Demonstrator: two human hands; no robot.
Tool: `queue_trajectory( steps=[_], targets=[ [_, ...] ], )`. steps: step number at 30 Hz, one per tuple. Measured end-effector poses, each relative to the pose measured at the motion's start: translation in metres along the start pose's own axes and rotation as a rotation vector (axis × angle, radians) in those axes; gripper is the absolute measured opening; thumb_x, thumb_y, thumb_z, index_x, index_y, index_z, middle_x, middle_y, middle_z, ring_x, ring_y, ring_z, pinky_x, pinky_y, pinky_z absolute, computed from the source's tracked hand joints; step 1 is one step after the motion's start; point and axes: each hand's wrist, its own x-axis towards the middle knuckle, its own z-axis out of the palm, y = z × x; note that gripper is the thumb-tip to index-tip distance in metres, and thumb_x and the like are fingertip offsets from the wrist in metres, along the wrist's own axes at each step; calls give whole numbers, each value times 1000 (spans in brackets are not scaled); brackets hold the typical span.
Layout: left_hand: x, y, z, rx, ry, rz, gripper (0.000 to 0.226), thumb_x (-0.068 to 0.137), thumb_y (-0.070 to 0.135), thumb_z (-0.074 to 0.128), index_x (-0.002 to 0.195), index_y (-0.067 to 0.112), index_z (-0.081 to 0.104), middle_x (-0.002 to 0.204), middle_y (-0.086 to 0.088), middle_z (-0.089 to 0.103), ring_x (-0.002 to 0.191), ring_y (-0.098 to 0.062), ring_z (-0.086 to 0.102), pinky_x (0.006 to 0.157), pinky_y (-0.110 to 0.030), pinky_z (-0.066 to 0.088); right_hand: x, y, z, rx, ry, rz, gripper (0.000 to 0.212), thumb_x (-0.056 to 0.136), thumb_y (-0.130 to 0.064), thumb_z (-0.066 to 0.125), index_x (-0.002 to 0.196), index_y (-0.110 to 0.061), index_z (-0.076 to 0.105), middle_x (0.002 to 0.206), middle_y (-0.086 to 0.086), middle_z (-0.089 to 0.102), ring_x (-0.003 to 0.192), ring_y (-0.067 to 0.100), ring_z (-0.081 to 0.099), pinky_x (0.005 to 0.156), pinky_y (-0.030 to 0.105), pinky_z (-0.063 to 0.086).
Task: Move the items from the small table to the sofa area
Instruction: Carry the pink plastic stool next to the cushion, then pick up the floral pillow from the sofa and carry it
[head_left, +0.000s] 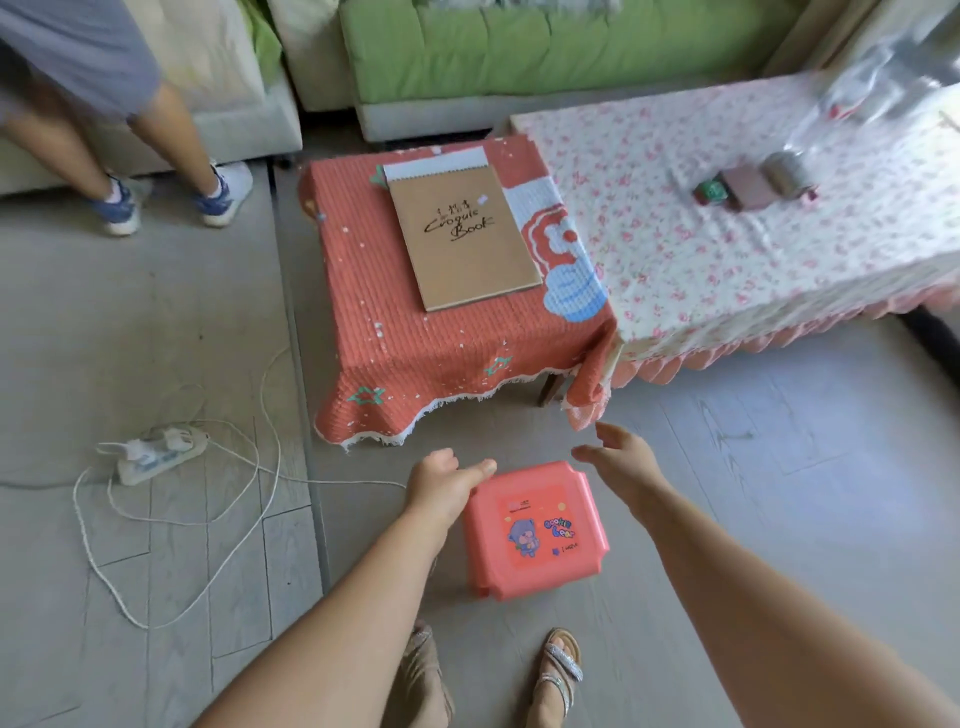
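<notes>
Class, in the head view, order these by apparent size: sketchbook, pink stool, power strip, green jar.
1-2. sketchbook and pink stool: nearly alike, and the stool is nearer the camera, so unranked.
3. power strip
4. green jar, smallest

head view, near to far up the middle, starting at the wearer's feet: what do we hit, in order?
sandalled feet → pink stool → small table under its orange cloth → sketchbook lying on it → green sofa
</notes>
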Motion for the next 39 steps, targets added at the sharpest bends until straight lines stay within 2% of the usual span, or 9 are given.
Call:
queue_trajectory(
  steps=[3, 7, 11, 14, 17, 21, 25, 32, 39],
  targets=[
    [-43, 53, -28, 5, -10, 124, 69, 79, 20, 72, 137, 1, 40, 141, -14, 46, 128, -24, 46, 108, -38, 35, -41, -47, -19, 17, 62, -69, 53, 77, -14, 67, 129, -7, 54, 131, 14, 57, 115, 25, 54, 99, 38, 41],
    [-77, 99, -54, 39, 22, 292, 65, 80, 14, 71, 135, 0, 41, 140, -17, 47, 127, -24, 48, 106, -34, 37, -79, -95, -37, 52, 129, -143, 23, 74, -10, 64, 95, -1, 64, 91, 12, 65, 82, 25, 57, 72, 34, 46],
    [-96, 125, -67, 54, 54, 373, 59, 79, 10, 70, 132, -1, 45, 136, -19, 50, 124, -26, 50, 100, -28, 37, -98, -125, -49, 70, 142, -203, 12, 76, -10, 61, 88, -11, 61, 77, -1, 61, 80, 22, 61, 65, 25, 45],
    [-107, 135, -73, 66, 104, 402, 58, 79, 13, 71, 130, 2, 48, 134, -16, 53, 121, -24, 52, 95, -25, 38, -105, -140, -56, 99, 151, -232, 30, 76, -7, 60, 105, 0, 63, 93, 11, 70, 89, 29, 66, 76, 39, 56],
    [-119, 141, -78, 74, 164, 422, 56, 78, 15, 72, 129, 3, 50, 131, -14, 56, 117, -23, 54, 96, -27, 39, -112, -150, -61, 65, 150, -261, 41, 76, -10, 60, 116, -2, 58, 120, 18, 62, 105, 33, 62, 96, 47, 48],
    [-128, 147, -83, 68, 200, 433, 57, 78, 17, 73, 128, 4, 50, 131, -13, 57, 117, -23, 55, 100, -32, 41, -113, -161, -61, 16, 114, -356, 50, 80, -14, 63, 129, -9, 53, 130, 11, 58, 89, 17, 59, 84, 30, 50],
    [-135, 149, -93, 63, 236, 426, 57, 79, 17, 72, 130, 3, 49, 133, -14, 55, 121, -24, 53, 100, -31, 39, -114, -180, -49, -41, 96, -392, 47, 81, -12, 63, 126, -2, 54, 130, 15, 58, 110, 28, 59, 93, 36, 47],
    [-133, 168, -131, -27, 291, 411, 58, 83, 8, 66, 134, -3, 41, 138, -19, 48, 126, -28, 47, 103, -32, 36, -114, -220, -19, -70, 71, -455, 43, 79, -11, 63, 119, 4, 57, 122, 20, 62, 106, 36, 61, 81, 37, 51],
    [-110, 200, -169, -55, 275, 463, 55, 84, 9, 65, 132, -3, 43, 138, -19, 47, 127, -27, 46, 101, -31, 35, -101, -274, 7, -55, 72, -485, 50, 80, -15, 64, 126, -2, 54, 129, 14, 59, 116, 29, 55, 98, 38, 44]
  ],
)
